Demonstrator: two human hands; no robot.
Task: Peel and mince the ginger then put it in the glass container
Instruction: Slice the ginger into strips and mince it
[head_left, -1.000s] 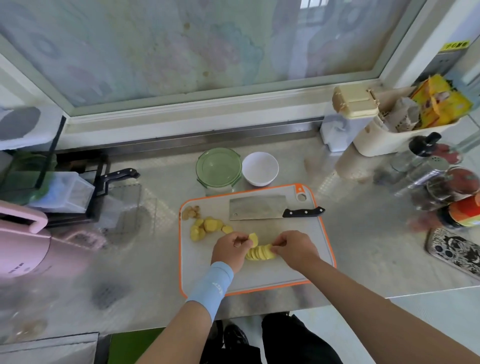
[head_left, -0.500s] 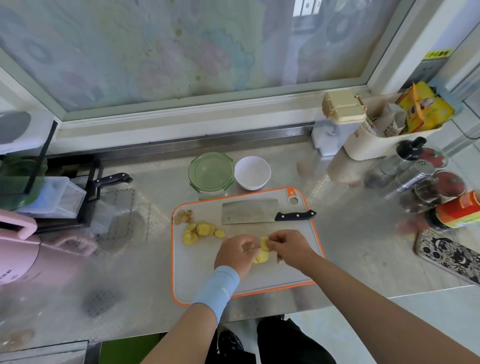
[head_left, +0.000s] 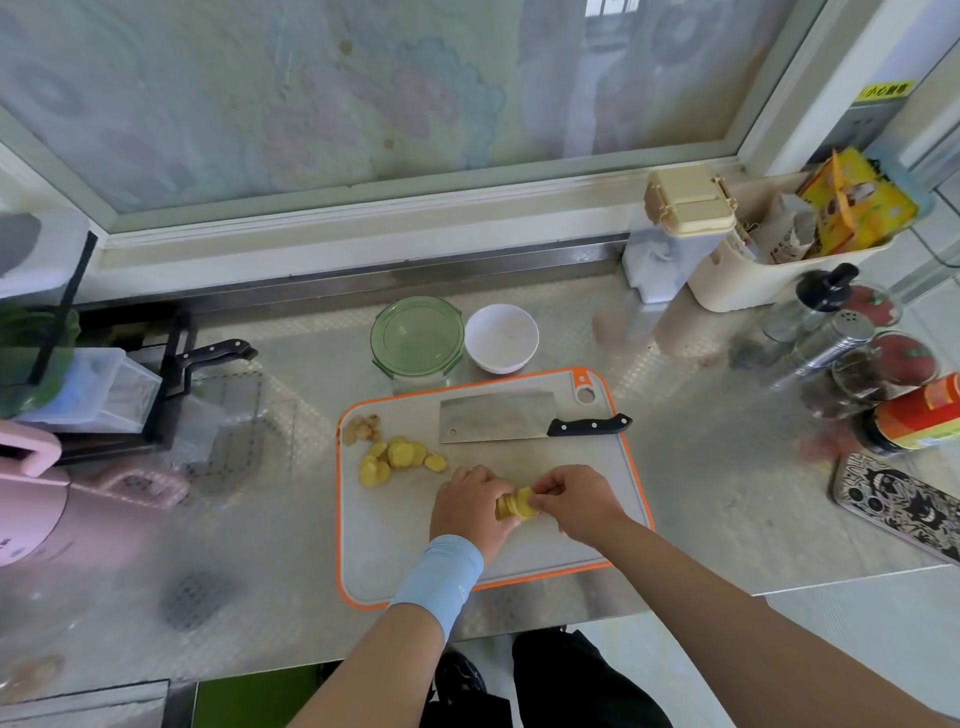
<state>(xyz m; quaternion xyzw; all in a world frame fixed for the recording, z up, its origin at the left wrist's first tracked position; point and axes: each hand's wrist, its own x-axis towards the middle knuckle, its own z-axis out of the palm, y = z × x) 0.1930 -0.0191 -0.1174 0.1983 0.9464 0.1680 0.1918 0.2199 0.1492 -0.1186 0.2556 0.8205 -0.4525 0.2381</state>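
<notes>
I hold a small stack of ginger slices between my two hands, just above the near middle of the board. My left hand curls round the stack from the left, fingers bent about it; my right hand pinches its right end with thumb and fingertips. The stack sits squarely between the hands, touching both.

More loose slices lie on the board to the far left of my left hand, well apart from it, with a small heap of peel scraps just beyond them at the board's far left corner. The cleaver lies flat along the far edge of the board, handle pointing right, clear of both hands. The glass container, its green lid on, stands just past the board's far edge, with a white bowl beside it on the right.
</notes>
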